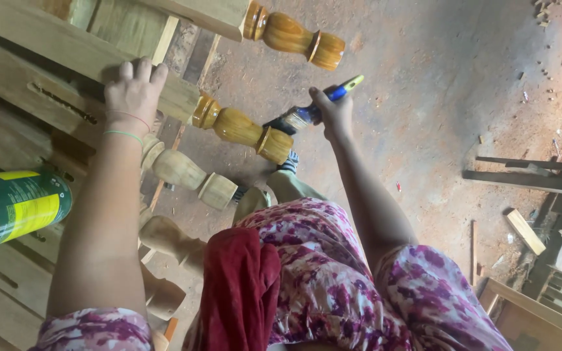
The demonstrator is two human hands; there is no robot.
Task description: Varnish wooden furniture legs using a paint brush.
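The left hand [134, 91] pressed flat, fingers spread, on the rail [66, 49], bracing it, while the right hand [334, 117] clamped a brush [300, 117] against the glossy leg [245, 129].

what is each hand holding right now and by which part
The right hand holds a paintbrush by its blue handle. The left hand holds nothing; it rests flat on a wooden beam.
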